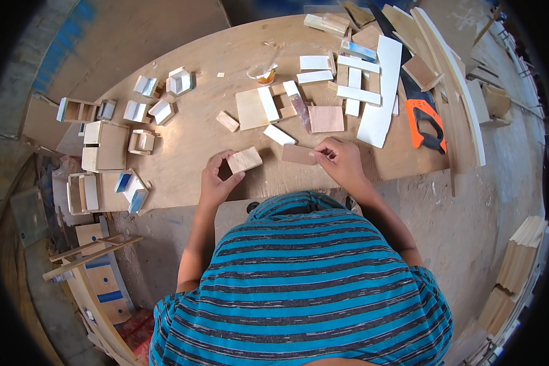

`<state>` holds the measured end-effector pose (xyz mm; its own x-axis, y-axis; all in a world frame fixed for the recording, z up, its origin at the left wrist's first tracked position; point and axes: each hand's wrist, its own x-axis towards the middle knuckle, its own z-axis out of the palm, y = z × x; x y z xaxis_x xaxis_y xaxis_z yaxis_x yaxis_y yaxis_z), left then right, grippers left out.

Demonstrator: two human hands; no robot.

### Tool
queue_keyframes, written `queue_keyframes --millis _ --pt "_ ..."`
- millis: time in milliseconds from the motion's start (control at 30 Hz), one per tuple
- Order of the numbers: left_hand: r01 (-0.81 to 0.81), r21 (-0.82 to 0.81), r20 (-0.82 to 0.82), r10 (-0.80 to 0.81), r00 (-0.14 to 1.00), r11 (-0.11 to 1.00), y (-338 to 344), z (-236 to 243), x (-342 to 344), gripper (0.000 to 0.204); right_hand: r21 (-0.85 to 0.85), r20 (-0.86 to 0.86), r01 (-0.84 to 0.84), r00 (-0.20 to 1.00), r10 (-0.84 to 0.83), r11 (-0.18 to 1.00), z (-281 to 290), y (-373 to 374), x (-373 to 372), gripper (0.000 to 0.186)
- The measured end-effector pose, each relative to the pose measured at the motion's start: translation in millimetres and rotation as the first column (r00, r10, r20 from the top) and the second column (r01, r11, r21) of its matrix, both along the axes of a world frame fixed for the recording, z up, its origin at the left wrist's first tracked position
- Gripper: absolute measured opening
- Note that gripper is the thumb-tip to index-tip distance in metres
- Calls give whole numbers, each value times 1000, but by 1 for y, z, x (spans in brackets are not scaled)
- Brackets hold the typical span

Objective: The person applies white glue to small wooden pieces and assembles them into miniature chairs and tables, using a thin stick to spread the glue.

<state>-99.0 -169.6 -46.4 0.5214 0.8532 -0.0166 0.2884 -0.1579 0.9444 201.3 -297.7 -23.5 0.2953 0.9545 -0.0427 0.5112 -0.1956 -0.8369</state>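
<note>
At center frame, the left hand [216, 178] grips a pale wood block [245, 160]; the right hand [341, 161] pinches a thin brown piece [297, 154] over the tabletop [192, 131].

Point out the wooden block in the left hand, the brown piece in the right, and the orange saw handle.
Wooden block [244, 160]: head view, upper face.
Brown piece [296, 154]: head view, middle of its face.
Orange saw handle [414, 119]: head view, left of the grip opening.

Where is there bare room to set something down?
The tabletop is bare between the small box-like pieces and left hand, and between the right hand, long white board and orange-handled saw. It's crowded beyond the right hand, where white strips and wood pieces cluster.
</note>
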Motion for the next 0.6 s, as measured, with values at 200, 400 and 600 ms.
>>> queue_keyframes --millis 200,400,600 --pt "44 471 -251 87 964 881 13 3 0 56 194 438 -131 898 33 972 -3 12 -27 42" --pt "-19 457 -150 98 984 889 22 -9 -9 52 -19 555 26 832 -11 999 -1 8 -9 52" --pt "-32 526 -160 135 978 850 21 -8 -4 54 140 597 -110 803 5 984 9 25 -28 45"
